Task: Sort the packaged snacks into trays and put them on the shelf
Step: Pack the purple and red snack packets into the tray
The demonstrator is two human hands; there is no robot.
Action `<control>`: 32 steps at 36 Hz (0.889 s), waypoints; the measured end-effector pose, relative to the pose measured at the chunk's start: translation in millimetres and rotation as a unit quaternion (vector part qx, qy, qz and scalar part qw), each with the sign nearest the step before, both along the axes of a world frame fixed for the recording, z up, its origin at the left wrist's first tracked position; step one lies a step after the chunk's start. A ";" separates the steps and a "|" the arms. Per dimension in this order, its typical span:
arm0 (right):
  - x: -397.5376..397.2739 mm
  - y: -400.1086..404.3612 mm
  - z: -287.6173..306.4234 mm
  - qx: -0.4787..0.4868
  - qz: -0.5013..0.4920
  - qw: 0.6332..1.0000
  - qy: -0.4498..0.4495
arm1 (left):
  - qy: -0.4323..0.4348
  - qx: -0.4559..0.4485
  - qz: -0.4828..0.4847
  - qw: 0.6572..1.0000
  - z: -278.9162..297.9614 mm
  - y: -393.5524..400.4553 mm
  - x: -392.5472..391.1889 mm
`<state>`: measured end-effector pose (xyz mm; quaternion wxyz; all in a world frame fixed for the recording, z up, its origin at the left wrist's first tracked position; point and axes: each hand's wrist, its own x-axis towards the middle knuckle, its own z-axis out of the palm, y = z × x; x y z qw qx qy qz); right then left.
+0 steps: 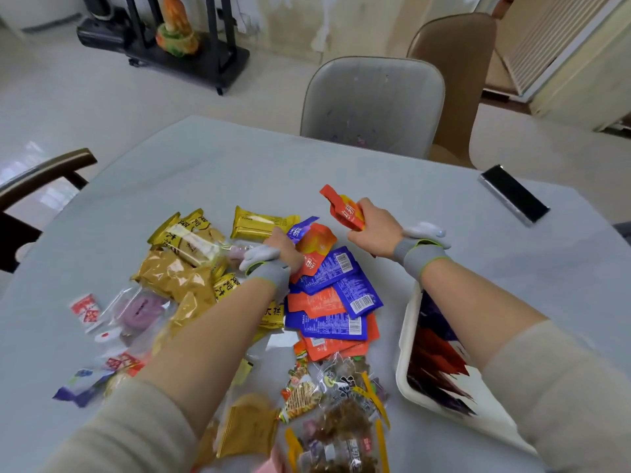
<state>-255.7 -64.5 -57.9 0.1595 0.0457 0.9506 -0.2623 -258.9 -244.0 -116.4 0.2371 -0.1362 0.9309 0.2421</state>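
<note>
1. While my right hand [370,230] grips an orange packet [345,208] beyond the tray [404,339], my left hand [281,249] is curled round a purple packet [300,228] at the far edge of the pile [259,312], which lies just left of the tray on the surface [211,165].
2. Lifting from the pile could drag neighbouring packets with it; the orange and purple ones overlap like shingles just left of the tray, so one may slide off or get mixed back in.
3. The slick wrappers could slip from a loose pinch, I judge, and drop short of the tray.
4. My right forearm crosses the tray, so swinging back could knock its rim or scatter what already lies inside.
5. That forearm hides much of the tray; I make out only orange and purple shapes inside, smeared at the near end.
6. My left arm covers the pile's middle, and my left fingertips are hidden.
7. No shelf is in view, and the pile's near edge is cut off and blurred.
</note>
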 end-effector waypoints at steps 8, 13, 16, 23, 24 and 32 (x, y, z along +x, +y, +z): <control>6.3 4.5 2.8 -0.033 0.084 0.994 0.054 | -0.063 0.351 0.124 0.926 12.7 -23.7 -4.2; 16.9 -5.4 19.1 -0.112 0.124 0.986 0.017 | -0.154 0.468 0.121 0.862 47.7 -41.1 2.4; 23.4 -13.4 29.6 -0.164 0.122 0.979 -0.019 | -0.170 0.514 0.123 0.832 63.1 -49.0 7.9; 41.4 -27.5 53.0 -0.139 0.161 0.976 -0.043 | -0.159 0.560 0.122 0.804 96.8 -46.9 26.6; 44.9 -29.0 55.6 -0.132 0.166 0.977 -0.039 | -0.153 0.564 0.124 0.802 100.4 -45.7 28.4; 67.3 -26.6 67.4 -0.166 0.063 0.984 0.005 | -0.106 0.628 0.219 0.740 123.0 -36.7 37.2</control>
